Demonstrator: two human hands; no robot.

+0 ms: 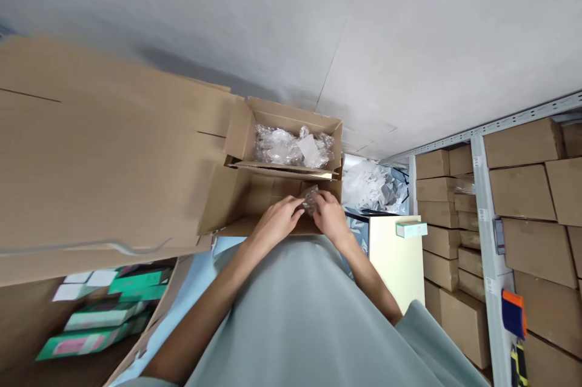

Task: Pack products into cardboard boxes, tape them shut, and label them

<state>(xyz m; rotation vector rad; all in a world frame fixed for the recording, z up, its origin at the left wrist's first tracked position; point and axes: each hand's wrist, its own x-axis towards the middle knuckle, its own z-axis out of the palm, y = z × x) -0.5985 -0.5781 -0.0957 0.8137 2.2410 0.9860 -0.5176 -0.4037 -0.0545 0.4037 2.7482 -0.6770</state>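
Grey wall (409,41) beyond grip. Crumpled clear plastic (311,198) between hands, in or just over open carton (254,196); no clear long axis. Right hand (330,215) closed on right edge; left hand (279,217) equally near, at left edge, pinch cannot tell.

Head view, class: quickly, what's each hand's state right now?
Left hand: closed, holding the crumpled clear plastic at its left.
Right hand: closed, holding the same plastic at its right.
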